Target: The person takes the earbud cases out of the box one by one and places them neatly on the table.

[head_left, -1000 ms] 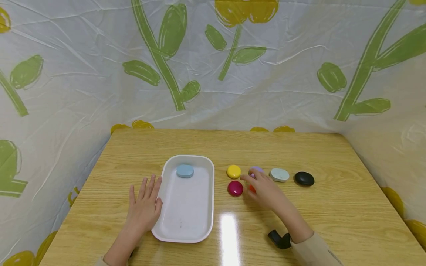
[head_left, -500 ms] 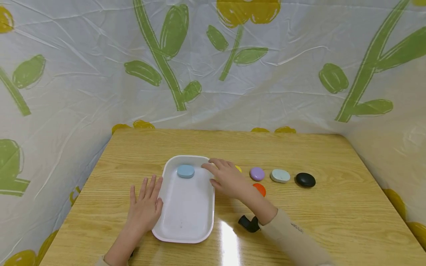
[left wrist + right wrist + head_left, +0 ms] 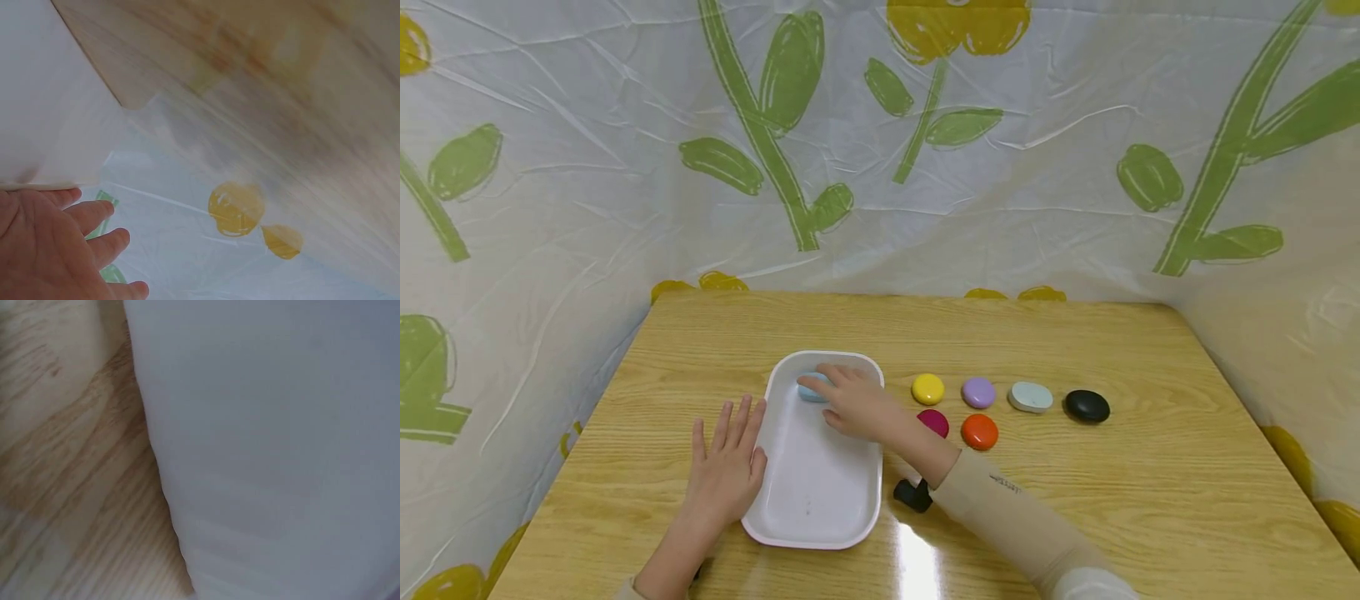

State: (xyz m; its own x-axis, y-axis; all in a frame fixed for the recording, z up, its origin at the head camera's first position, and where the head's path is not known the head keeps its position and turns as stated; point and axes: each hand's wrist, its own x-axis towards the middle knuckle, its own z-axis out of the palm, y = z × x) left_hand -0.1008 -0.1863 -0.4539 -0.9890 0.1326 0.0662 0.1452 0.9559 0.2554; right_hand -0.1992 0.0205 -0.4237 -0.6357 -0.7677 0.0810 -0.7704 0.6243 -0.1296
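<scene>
A white tray (image 3: 820, 500) lies on the wooden table, with a smooth light-blue oval piece (image 3: 809, 389) inside near its far end. Over that piece reaches my right hand (image 3: 859, 406), fingers fairly straight, fingertips right at it and covering its right part. The right wrist view shows only the tray's white surface (image 3: 262, 437) beside the wood, no fingers. My left hand (image 3: 724, 471) rests flat along the tray's left rim with fingers spread. In the left wrist view, the fingers (image 3: 109, 247) extend beside the tray's white side (image 3: 56, 112).
Right of the tray lie smooth rounded pieces: yellow (image 3: 928, 389), purple (image 3: 979, 392), pale grey-green (image 3: 1031, 397), black (image 3: 1087, 406), orange-red (image 3: 980, 432) and crimson (image 3: 933, 422), partly behind my right forearm. A black wrist-mounted part (image 3: 913, 495) shows by the sleeve. Flower-printed sheeting (image 3: 1000, 208) surrounds the table.
My right hand has moved left from the coloured pieces, across the tray's right rim, to the light-blue piece. The pieces stay where they were, and my left hand has not moved.
</scene>
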